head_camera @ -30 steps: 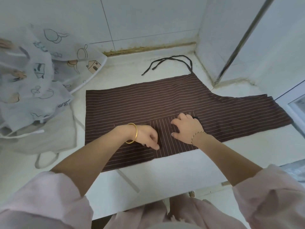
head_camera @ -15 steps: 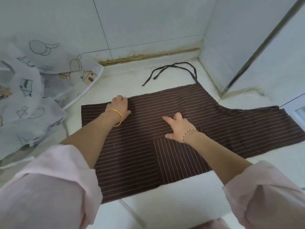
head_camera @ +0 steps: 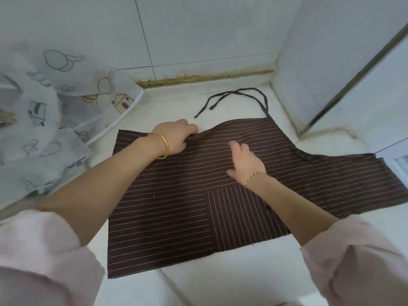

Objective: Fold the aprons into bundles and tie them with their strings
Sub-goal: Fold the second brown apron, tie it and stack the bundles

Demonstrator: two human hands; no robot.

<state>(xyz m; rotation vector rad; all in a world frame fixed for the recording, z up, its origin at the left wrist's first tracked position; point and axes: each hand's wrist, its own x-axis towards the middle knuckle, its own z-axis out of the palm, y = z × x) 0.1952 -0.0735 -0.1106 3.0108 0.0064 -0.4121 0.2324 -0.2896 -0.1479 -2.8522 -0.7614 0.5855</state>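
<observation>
Folding barely begun. Brown apron [head_camera: 198,195] spread flat and open across white tabletop [head_camera: 242,272], pocket panel near front edge, right portion running off toward frame edge. No fold line formed, no bundle made. Strings [head_camera: 234,96] lying loose on tabletop beyond far edge, attached at far right corner, untied. Second, pale printed apron [head_camera: 55,129] heaped at left, unfolded, apparently not yet handled. Remaining by judgement: every fold on brown apron, rolling or bundling, tying with strings, then same for printed one.

Left hand [head_camera: 174,138] reaching forward to far edge of brown apron, arm extended, wrist bangle showing. Fingers [head_camera: 192,131] curled and closed over far hem, cloth bunched and raised in small ridge just beside them; looks like pinch grip on hem, though fingertips hidden beneath hand, so hold not fully confirmed.

Right hand [head_camera: 247,162] palm down on middle of apron, just beyond pocket, well apart from left hand. Fingers spread moderately, pointing toward far edge, pressing cloth flat, gripping nothing.

Likely step in hand: drawing far hem toward body for first fold, right hand anchoring cloth.
</observation>
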